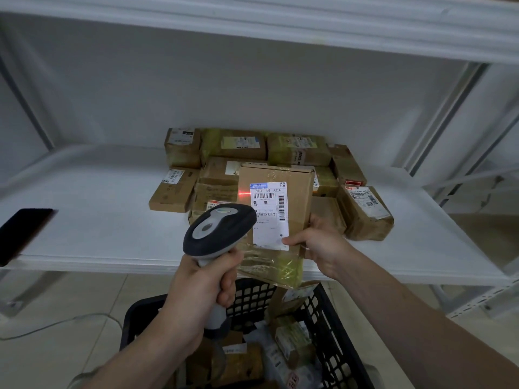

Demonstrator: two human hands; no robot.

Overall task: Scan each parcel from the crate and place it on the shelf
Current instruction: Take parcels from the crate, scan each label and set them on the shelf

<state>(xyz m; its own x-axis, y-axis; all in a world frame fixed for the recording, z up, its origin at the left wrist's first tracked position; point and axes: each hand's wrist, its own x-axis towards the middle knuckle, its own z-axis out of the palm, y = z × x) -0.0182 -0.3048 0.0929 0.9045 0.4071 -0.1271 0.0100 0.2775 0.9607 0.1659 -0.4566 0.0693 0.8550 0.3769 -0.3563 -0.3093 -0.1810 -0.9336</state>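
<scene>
That parcel (297, 197) in your right hand (323, 245) looks like a thin cardboard box, so I'd guess it's light and fairly stiff. The near end is wrapped in shiny clear tape though, which is probably a bit slick. You're pinching it at the near right corner, thumb on the edge of the label (269, 220) and fingers curled round the back. That seems fine for something this light, but I'd grab more of the bare cardboard along the right edge before you reach in with it. It's standing nearly upright, above the front lip of the shelf (84, 237), just in front of the stack of parcels (233, 147) already sitting there. The crate (331, 332) is below your hands with more parcels in it. Your left hand (202, 290) is wrapped tight round the handle of the scanner (219, 231), just left of the parcel and nearer you. The red line (244, 194) lands on the box's left edge, beside the barcode, so I'd guess it needs a nudge right.
</scene>
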